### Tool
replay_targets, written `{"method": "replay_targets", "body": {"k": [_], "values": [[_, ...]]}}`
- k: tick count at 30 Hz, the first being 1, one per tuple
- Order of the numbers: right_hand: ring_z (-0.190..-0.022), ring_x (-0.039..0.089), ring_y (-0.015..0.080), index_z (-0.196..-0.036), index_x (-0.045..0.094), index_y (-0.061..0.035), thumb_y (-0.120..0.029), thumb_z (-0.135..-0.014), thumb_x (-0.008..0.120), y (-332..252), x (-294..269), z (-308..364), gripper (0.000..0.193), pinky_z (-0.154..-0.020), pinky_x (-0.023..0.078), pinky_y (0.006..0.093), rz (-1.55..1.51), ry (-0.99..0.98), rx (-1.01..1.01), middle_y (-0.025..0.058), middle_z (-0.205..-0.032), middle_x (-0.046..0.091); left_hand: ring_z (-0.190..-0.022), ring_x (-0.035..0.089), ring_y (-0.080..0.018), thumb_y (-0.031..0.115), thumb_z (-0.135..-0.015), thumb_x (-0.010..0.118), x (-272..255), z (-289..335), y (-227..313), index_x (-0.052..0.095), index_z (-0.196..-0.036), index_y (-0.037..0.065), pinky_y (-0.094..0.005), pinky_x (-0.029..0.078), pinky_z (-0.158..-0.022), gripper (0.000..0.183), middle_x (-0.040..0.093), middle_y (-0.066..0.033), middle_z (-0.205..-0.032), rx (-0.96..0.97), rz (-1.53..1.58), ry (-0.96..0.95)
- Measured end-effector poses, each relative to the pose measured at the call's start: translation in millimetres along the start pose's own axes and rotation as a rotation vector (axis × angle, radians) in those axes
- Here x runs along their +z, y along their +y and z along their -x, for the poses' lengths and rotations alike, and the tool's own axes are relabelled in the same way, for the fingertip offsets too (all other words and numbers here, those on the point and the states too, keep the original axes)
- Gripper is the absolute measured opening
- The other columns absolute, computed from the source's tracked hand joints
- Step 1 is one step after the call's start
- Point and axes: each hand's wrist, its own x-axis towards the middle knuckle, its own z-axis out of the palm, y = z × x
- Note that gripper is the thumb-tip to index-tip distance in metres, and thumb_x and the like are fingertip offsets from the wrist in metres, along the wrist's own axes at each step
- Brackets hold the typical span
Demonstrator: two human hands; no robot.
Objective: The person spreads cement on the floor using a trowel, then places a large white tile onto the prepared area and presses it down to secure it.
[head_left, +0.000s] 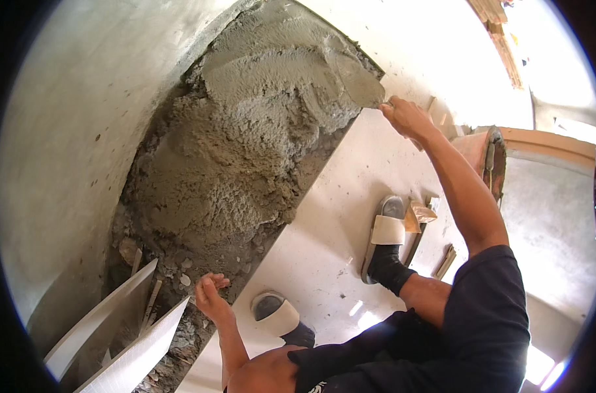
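Wet grey mortar [245, 124] lies in a rough bed along the wall, smoothed at its far end and lumpy nearer me. My right hand [409, 119] is closed at the bed's far right edge on a trowel [358, 80]. The grey-coated blade rests on the smoothed mortar, and the handle is mostly hidden by my fingers. Lower down, my left hand [211, 295] hangs over the near end of the bed, its fingers loosely bent and apart, with nothing visible in them.
A plastered wall [75, 157] curves along the left. White tile pieces [137, 354] stand on edge in rubble at lower left. Pale floor tiles [330, 229] border the mortar, under my sandalled feet. A mortar-stained bucket [475, 154] and scraps [418, 215] lie to the right.
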Motion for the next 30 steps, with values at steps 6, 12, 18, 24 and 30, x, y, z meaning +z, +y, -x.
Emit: {"method": "replay_targets", "body": {"k": [6, 12, 18, 24, 30], "values": [[-0.096, 0.065, 0.0297, -0.122, 0.054, -0.0081, -0.038, -0.097, 0.037, -8, -12, 38, 0.043, -0.082, 0.051, 0.0476, -0.031, 0.238, -0.273, 0.0174, -0.1, 0.067, -0.073, 0.064, -0.0199, 0.031, -0.098, 0.049, 2, 6, 2, 0.058, -0.1, -0.001, -0.0331, 0.053, -0.069, 0.034, 0.065, -0.0121, -0.088, -0.012, 0.013, 0.011], [-0.096, 0.064, 0.0328, -0.124, 0.052, -0.0108, -0.033, -0.096, 0.036, -44, -13, -11, 0.04, -0.084, 0.05, 0.0468, 0.134, 0.146, -0.223, 0.0169, -0.101, 0.067, -0.073, 0.064, -0.0199, 0.032, -0.098, 0.049, 13, 5, -2, 0.059, -0.1, -0.001, -0.0327, 0.053, -0.069, 0.035, 0.065, -0.0119, -0.088, -0.013, -0.026, -0.045], [-0.088, 0.066, 0.0313, -0.119, 0.056, -0.0076, -0.035, -0.094, 0.04, 13, -3, 2, 0.041, -0.082, 0.05, 0.0444, 0.015, 0.198, -0.12, 0.0172, -0.093, 0.067, -0.073, 0.064, -0.0189, 0.032, -0.098, 0.049, 17, 3, 3, 0.058, -0.101, -0.001, -0.0322, 0.052, -0.069, 0.034, 0.064, -0.011, -0.086, -0.019, -0.011, -0.041], [-0.065, 0.063, 0.0233, -0.122, 0.057, -0.0038, -0.04, -0.096, 0.042, 22, -8, 14, 0.047, -0.074, 0.051, 0.0403, -0.402, -0.005, -0.063, 0.0145, -0.085, 0.065, -0.072, 0.065, -0.0195, 0.03, -0.098, 0.048, 12, 7, -3, 0.058, -0.103, -0.003, -0.0326, 0.053, -0.067, 0.034, 0.065, -0.0116, -0.086, 0.008, 0.003, -0.031], [-0.063, 0.061, 0.0203, -0.124, 0.055, -0.0024, -0.04, -0.099, 0.039, -13, -39, -17, 0.049, -0.063, 0.052, 0.0395, -0.266, 0.105, -0.189, 0.0144, -0.084, 0.063, -0.072, 0.064, -0.0198, 0.028, -0.098, 0.048, 13, 11, -4, 0.058, -0.103, -0.004, -0.0324, 0.053, -0.068, 0.034, 0.065, -0.0122, -0.087, -0.025, -0.056, -0.062]]}}
